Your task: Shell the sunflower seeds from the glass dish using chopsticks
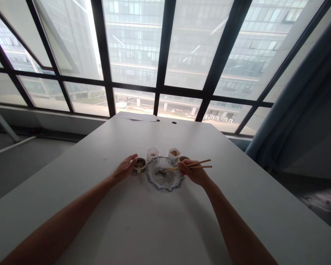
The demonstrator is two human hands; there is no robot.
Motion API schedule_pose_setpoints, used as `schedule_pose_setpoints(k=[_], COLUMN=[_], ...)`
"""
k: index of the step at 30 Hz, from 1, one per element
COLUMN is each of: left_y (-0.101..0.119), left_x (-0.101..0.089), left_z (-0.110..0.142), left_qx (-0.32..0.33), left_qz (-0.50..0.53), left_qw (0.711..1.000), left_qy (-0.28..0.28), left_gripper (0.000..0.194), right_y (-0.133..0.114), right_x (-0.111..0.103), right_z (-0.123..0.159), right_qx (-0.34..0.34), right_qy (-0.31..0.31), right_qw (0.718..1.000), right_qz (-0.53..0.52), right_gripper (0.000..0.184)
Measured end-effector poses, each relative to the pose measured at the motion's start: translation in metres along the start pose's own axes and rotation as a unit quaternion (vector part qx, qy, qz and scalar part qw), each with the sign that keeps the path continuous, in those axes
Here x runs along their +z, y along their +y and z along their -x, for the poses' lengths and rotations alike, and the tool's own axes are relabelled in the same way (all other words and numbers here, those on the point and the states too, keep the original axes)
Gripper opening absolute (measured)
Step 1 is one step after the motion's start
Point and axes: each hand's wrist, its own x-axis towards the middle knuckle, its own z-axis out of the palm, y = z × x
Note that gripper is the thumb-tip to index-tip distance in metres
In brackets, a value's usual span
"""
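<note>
My right hand (193, 172) holds a pair of wooden chopsticks (200, 162). Their tips reach down into a clear glass bowl with a scalloped rim (169, 188), meeting a small dark bit (160, 172) too small to name. My left hand (124, 168) lies along the left side of a small patterned cup (139, 170), fingers stretched out and seemingly touching it. Inside that cup are small dark and pale pieces. Behind the bowl stand two small white cups: the left one (152, 154) shows a little content, the right one (174, 156) brownish pieces. A further round container (183, 158) is partly hidden behind my right hand.
All of this stands on a white table (154, 228). Papers (136, 117) lie at its far edge, near two dark round holes (174, 122). Beyond are large black-framed windows (161, 51). A blue-grey curtain (295, 88) hangs on the right.
</note>
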Motion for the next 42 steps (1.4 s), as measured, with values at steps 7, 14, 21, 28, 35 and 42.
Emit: schedule_pose_setpoints(k=[7,14,21,28,35,42], left_y=[-0.005,-0.008,-0.007,-0.002,-0.002,-0.001], left_x=[0.002,0.005,0.009,0.011,0.01,0.012], left_z=[0.004,0.005,0.005,0.006,0.006,0.007], left_qx=[0.032,0.078,0.09,0.088,0.091,0.091], left_qz=[0.017,-0.037,-0.048,-0.057,-0.058,-0.057], left_qw=[0.999,0.996,0.994,0.994,0.994,0.994], left_qy=[-0.029,-0.034,-0.031,-0.031,-0.028,-0.024], left_gripper=[0.087,0.094,0.09,0.09,0.087,0.086], right_y=[0.003,0.001,-0.006,-0.058,-0.076,-0.047], right_x=[0.009,0.014,0.011,0.046,0.071,0.012], right_z=[0.002,0.003,0.004,0.003,-0.011,0.018], right_qx=[0.037,0.087,0.096,-0.083,-0.13,-0.026], right_qy=[0.031,0.14,0.18,0.178,0.069,0.115], right_qw=[0.997,0.983,0.977,0.98,0.982,0.991], right_qz=[-0.055,-0.077,-0.057,0.033,0.116,0.06], right_gripper=[0.051,0.058,0.061,0.044,0.042,0.048])
